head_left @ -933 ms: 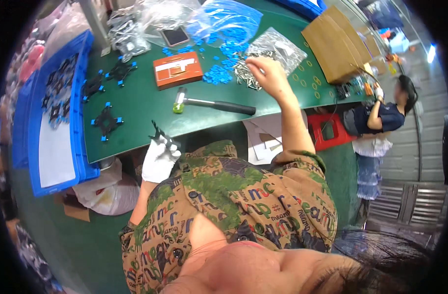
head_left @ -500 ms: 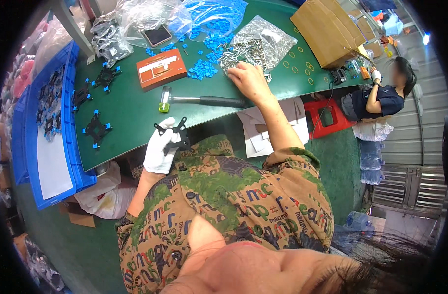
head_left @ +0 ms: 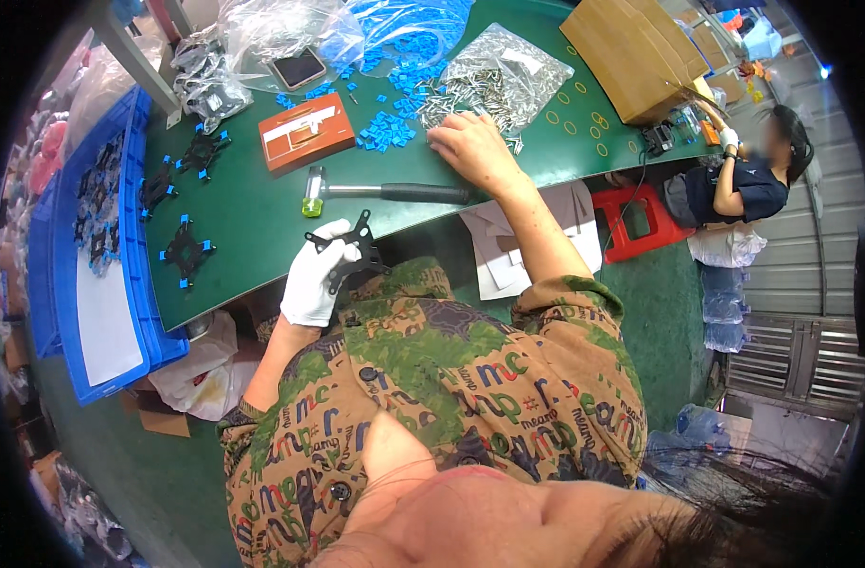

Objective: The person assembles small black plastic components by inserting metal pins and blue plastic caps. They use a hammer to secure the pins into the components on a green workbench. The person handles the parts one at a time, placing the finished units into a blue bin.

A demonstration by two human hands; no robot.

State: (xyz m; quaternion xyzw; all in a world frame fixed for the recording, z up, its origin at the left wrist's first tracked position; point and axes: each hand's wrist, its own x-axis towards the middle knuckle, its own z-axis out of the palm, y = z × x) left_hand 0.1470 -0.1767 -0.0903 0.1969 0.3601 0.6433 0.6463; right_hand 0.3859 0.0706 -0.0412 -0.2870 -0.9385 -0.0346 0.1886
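Note:
A black X-shaped bracket [head_left: 359, 254] is held in my left hand [head_left: 311, 275], which wears a white glove and is closed on one side of it. The bracket hangs in front of the table's near edge, with no blue pieces seen on its arms. My bare right hand [head_left: 477, 151] rests at the near edge of a pile of small metal screws or pins [head_left: 475, 92]. Its fingers are bent but apart, the tips low by the pile; nothing shows in them. A mallet [head_left: 385, 192] with a black grip lies between my hands, its clear-and-green head to the left.
Blue small pieces [head_left: 387, 131] lie heaped left of the pins, beside an orange box [head_left: 306, 133]. Several brackets with blue ends [head_left: 185, 250] stand at the left, near a blue crate [head_left: 147, 312]. A cardboard box [head_left: 633, 59] and a co-worker [head_left: 735, 185] are at the right.
My left hand has turned and tilted the bracket, raising one of its arms. The fingers of my right hand have drawn in and shifted slightly left. The co-worker's arm has moved up.

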